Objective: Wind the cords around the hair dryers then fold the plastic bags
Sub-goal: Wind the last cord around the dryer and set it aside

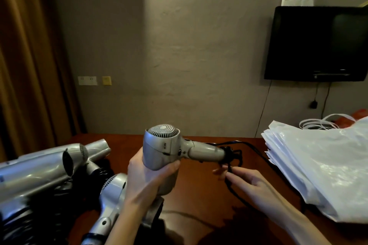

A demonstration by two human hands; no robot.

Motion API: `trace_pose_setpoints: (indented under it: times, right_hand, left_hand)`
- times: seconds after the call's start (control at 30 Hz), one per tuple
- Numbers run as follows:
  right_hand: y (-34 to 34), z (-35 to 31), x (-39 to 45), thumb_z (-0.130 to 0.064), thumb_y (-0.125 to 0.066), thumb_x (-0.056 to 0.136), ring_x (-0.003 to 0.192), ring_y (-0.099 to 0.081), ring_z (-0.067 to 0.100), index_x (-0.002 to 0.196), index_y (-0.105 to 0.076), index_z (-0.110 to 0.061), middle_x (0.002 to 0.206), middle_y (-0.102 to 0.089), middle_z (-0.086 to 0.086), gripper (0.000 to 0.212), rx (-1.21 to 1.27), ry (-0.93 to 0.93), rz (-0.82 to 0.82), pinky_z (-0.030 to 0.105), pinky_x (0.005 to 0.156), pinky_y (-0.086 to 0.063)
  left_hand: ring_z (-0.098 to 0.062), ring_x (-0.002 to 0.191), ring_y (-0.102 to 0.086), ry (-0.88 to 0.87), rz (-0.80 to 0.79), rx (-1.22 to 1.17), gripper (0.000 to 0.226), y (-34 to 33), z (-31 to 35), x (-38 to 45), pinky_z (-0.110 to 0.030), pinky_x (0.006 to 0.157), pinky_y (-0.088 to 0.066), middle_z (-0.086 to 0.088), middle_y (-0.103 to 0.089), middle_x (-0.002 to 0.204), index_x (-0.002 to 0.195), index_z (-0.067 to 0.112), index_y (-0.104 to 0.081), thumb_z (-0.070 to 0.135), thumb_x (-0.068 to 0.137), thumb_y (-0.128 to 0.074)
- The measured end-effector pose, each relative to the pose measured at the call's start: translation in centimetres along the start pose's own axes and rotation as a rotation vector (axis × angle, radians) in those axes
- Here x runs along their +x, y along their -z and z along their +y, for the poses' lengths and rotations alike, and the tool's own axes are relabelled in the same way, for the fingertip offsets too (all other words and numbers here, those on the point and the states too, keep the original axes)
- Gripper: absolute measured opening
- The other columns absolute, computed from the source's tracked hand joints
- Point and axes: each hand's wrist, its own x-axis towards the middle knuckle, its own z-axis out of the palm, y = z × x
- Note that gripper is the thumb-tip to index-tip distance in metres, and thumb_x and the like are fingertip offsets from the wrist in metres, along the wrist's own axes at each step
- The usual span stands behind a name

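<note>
Dark red-brown wooden table (199, 195) fills the lower frame, w/ a grey wall behind it.

On the R side of the table: stack of white plastic bags (318, 169), glossy and crinkled, layered edges facing the centre, white loop handles poking up at the far end. Still flat and unfolded.

On the L side: pile of silver hair dryers (39, 173) lying across each other, black cords bunched under and between them. One more silver dryer (111, 201) sits just beside the L forearm, rear grille up, handle pointing toward the camera.

Centre, held above the table: the hair dryer (165, 149) being worked on. Silver-grey body, round perforated rear grille facing up, nozzle end down, folding handle stuck out to the R, small dark switch near the hinge. L hand (147, 177) grips the barrel, fingers curled round it from below.

Black cord (231, 155) is bunched in a few loose loops at the handle's tip; the rest trails onto the table toward the bags. R hand (245, 179) pinches the cord just below the handle end, between thumb and fingertips.
</note>
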Motion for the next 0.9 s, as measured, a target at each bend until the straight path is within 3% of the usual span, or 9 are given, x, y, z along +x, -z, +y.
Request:
trace_pose_setpoints:
  times: [0.07, 0.13, 0.2, 0.27, 0.4, 0.63, 0.73, 0.83, 0.9]
  right_hand:
    - [-0.3, 0.0, 0.1, -0.033, -0.057, 0.087, 0.09, -0.063, -0.007, 0.09, -0.072, -0.031, 0.087, -0.072, -0.018, 0.016, 0.094, -0.038, -0.03, 0.008, 0.076, -0.046]
    - [-0.7, 0.9, 0.2, -0.053, -0.068, 0.074, 0.105, -0.065, 0.009, 0.106, -0.07, -0.025, 0.109, -0.071, -0.003, 0.043, 0.163, -0.049, -0.087, 0.03, 0.092, -0.051]
    - [-0.8, 1.2, 0.1, -0.056, -0.075, 0.066, 0.106, -0.066, 0.023, 0.11, -0.071, -0.025, 0.12, -0.065, 0.01, 0.054, 0.263, -0.079, -0.096, 0.042, 0.092, -0.054]
    - [-0.8, 0.5, -0.1, -0.033, -0.066, 0.074, 0.089, -0.071, 0.026, 0.098, -0.076, -0.023, 0.105, -0.07, 0.013, 0.027, 0.375, -0.054, -0.157, 0.034, 0.073, -0.06]
    - [-1.2, -0.3, -0.9, -0.017, -0.062, 0.079, 0.057, -0.063, 0.019, 0.101, -0.074, -0.017, 0.085, -0.072, -0.001, 0.026, 0.34, 0.025, -0.181, 0.021, 0.045, -0.047]
    - [0.3, 0.5, -1.2, -0.027, -0.064, 0.081, 0.044, -0.038, 0.005, 0.123, -0.051, -0.013, 0.062, -0.064, -0.006, 0.046, 0.276, -0.082, -0.182, 0.017, 0.046, -0.032]
    - [0.2, -0.3, -1.1, -0.029, -0.074, 0.074, 0.041, -0.041, 0.003, 0.113, -0.059, -0.014, 0.063, -0.066, -0.003, 0.045, 0.115, -0.103, -0.173, 0.014, 0.047, -0.033]
    - [1.8, 0.1, 0.4, -0.005, -0.078, 0.074, 0.049, -0.058, -0.007, 0.096, -0.064, -0.012, 0.059, -0.067, -0.01, 0.027, -0.017, -0.047, 0.024, 0.013, 0.05, -0.044]
    - [3.2, 0.1, 0.5, 0.003, -0.073, 0.077, 0.058, -0.06, -0.009, 0.076, -0.071, -0.022, 0.057, -0.066, -0.017, 0.025, -0.204, 0.019, -0.003, 0.013, 0.061, -0.047]
  left_hand:
    - [-0.018, 0.079, -0.068, 0.024, -0.001, -0.036, 0.062, -0.2, -0.1, 0.0, -0.027, 0.065, -0.056, -0.002, -0.073, 0.087, 0.091, 0.019, -0.066, 0.052, 0.04, -0.078]
    - [-0.018, 0.079, -0.069, 0.059, -0.003, -0.07, 0.067, -0.3, -0.3, 0.1, -0.026, 0.066, -0.056, -0.003, -0.074, 0.086, 0.094, 0.015, -0.067, 0.051, 0.038, -0.078]
    - [-0.021, 0.082, -0.071, 0.089, -0.003, -0.106, 0.072, -0.3, -0.4, 0.1, -0.033, 0.071, -0.057, -0.007, -0.074, 0.087, 0.098, 0.011, -0.069, 0.049, 0.039, -0.079]
    - [-0.027, 0.085, -0.071, 0.121, -0.006, -0.14, 0.072, -0.4, -0.6, 0.2, -0.043, 0.075, -0.057, -0.011, -0.075, 0.088, 0.1, 0.009, -0.07, 0.048, 0.04, -0.08]
    - [-0.032, 0.084, -0.07, 0.182, -0.019, -0.211, 0.064, -0.8, -0.5, 0.2, -0.042, 0.069, -0.055, -0.014, -0.074, 0.088, 0.095, 0.011, -0.071, 0.045, 0.041, -0.08]
    - [-0.027, 0.063, -0.067, 0.31, -0.127, -0.327, 0.064, -1.4, 0.0, 0.0, -0.034, 0.048, -0.054, -0.018, -0.069, 0.078, 0.092, 0.004, -0.071, 0.034, 0.035, -0.079]
    - [-0.031, 0.061, -0.067, 0.355, -0.225, -0.321, 0.061, -1.3, 0.2, -0.3, -0.035, 0.047, -0.055, -0.024, -0.068, 0.076, 0.088, 0.004, -0.072, 0.032, 0.034, -0.079]
    - [-0.034, 0.059, -0.068, 0.384, -0.33, -0.253, 0.06, -1.0, 0.6, -0.4, -0.036, 0.047, -0.055, -0.027, -0.068, 0.075, 0.086, 0.006, -0.071, 0.03, 0.031, -0.077]
    - [-0.035, 0.062, -0.069, 0.381, -0.389, -0.174, 0.07, -0.9, 0.8, -0.4, -0.037, 0.049, -0.057, -0.026, -0.07, 0.076, 0.094, 0.006, -0.066, 0.031, 0.03, -0.077]
